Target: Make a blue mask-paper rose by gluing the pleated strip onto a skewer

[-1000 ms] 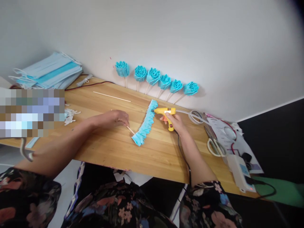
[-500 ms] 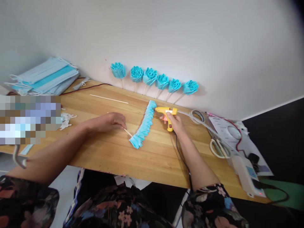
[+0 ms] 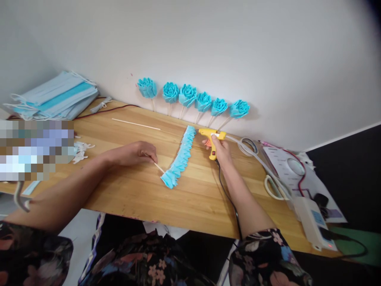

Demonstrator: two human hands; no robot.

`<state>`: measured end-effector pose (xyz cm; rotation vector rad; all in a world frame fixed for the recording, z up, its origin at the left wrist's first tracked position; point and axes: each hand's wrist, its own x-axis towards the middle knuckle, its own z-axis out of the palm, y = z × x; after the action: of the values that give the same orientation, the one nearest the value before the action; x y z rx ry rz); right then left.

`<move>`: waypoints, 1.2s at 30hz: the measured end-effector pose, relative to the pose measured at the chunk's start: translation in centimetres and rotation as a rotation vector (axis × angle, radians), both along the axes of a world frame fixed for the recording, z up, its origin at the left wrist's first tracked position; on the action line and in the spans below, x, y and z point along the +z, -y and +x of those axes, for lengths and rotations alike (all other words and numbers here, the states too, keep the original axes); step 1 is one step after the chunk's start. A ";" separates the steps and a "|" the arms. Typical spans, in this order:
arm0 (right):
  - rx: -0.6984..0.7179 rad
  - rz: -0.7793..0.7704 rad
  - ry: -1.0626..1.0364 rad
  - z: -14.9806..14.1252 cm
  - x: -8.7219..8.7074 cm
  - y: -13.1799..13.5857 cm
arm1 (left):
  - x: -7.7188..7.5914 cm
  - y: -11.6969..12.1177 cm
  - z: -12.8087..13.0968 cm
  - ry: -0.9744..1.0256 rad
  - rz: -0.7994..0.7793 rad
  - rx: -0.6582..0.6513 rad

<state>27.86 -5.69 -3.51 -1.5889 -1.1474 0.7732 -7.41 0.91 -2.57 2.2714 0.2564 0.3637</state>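
My left hand (image 3: pixel 144 152) pinches a thin wooden stick (image 3: pixel 158 167), whose far end meets the near end of a pleated blue strip (image 3: pixel 181 157). That strip lies slanted across the wooden table (image 3: pixel 127 190). My right hand (image 3: pixel 220 147) is closed around a yellow glue gun (image 3: pixel 212 137) with a red trigger. Its nozzle points left, close to the far end of the strip; whether it touches is too small to tell. A long white glue stick (image 3: pixel 233 138) runs out of the gun's back.
Several blue flowers (image 3: pixel 187 95) on sticks lean against the wall. A loose stick (image 3: pixel 136 124) lies in front of them. At the left is a stack of face masks (image 3: pixel 59 95); at the right are scissors (image 3: pixel 275 187), tape (image 3: pixel 249 146) and a power strip (image 3: pixel 314 222).
The glue gun in my right hand has moved slightly up and to the right, away from me. My left hand keeps its pinch on the stick, almost still.
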 end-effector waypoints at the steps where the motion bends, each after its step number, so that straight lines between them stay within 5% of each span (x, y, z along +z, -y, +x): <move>1: 0.000 -0.008 -0.001 0.0 0.1 0.0 | 0.0 0.0 0.0 -0.004 0.002 -0.001; 13: 0.010 0.049 -0.149 0.2 -0.3 -1.2 | 0.7 -0.1 -0.3 -0.073 -0.085 0.013; 24: 0.027 0.029 -0.448 -0.4 0.9 1.8 | 1.2 0.0 -0.3 -0.090 -0.062 -0.008; 36: 0.000 0.263 -0.413 1.2 0.3 1.2 | 1.1 0.1 -0.3 -0.111 -0.100 0.059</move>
<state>29.11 -6.84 -3.25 -1.1447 -0.9036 0.8633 -7.67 0.82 -1.43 2.1916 0.3908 0.2502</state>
